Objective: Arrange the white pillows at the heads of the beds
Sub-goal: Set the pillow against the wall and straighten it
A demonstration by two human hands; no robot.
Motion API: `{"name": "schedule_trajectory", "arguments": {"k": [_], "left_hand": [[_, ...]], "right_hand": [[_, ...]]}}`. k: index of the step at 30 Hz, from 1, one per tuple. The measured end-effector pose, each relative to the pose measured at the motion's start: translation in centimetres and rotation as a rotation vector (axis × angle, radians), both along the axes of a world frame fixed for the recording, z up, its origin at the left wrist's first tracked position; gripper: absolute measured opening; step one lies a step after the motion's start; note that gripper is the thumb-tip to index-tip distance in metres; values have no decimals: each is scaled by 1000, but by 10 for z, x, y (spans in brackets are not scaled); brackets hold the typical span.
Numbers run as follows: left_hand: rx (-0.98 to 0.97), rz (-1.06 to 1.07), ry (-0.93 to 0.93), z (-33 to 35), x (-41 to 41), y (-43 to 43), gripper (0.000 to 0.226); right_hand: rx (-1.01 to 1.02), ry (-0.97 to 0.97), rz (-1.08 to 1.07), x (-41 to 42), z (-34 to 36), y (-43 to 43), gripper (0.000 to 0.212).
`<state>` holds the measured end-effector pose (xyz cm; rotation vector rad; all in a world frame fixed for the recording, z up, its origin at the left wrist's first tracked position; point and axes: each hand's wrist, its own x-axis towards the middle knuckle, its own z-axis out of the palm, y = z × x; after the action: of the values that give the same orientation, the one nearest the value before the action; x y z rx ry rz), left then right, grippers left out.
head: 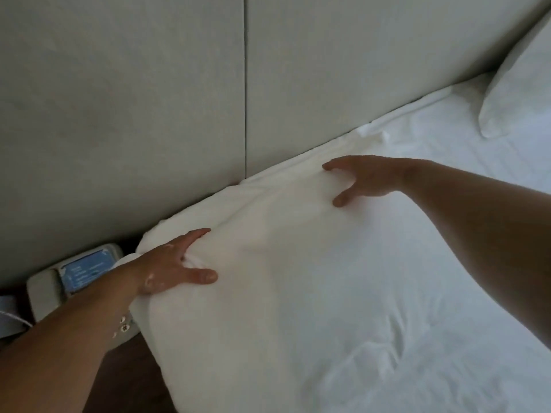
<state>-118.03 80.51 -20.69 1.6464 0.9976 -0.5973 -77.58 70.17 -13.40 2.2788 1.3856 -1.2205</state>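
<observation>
A large white pillow (268, 263) lies flat at the head of the bed, its far edge against the padded headboard (328, 70). My left hand (173, 260) grips the pillow's left end, fingers dug into a fold of the cover. My right hand (366, 178) rests on the pillow's far right part with fingers spread, pressing on the fabric. A second white pillow (518, 84) leans against the headboard at the far right.
The white bed sheet (447, 162) runs to the right and toward me. Left of the bed, a grey desk telephone (74, 272) with a blue card sits on a dark wooden nightstand (128, 374); its cord trails left.
</observation>
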Motion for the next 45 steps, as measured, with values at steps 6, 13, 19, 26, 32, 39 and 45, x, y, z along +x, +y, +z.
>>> {"name": "schedule_trajectory", "arguments": {"k": [6,13,19,26,32,39,45], "left_hand": [[-59,-22,17,-12,-2,9,106],[47,-89,121,-2,-6,4,105],[192,-90,47,25,-5,-15,59],[441,-122,-32,101,2,-23,42],[707,-163,-70,175,16,-10,34],[856,-103,-98,216,35,13,32],[1249,-152,-83,215,56,35,45]], "right_hand": [[-231,-89,159,13,-36,35,127],[-221,-162,203,-5,-50,26,108],[-63,-239,207,-7,-10,-6,48],[58,-276,121,-4,73,-37,43],[222,-338,12,0,134,-35,52],[434,-404,-58,18,160,-7,54],[539,-448,-188,25,144,10,58]]}}
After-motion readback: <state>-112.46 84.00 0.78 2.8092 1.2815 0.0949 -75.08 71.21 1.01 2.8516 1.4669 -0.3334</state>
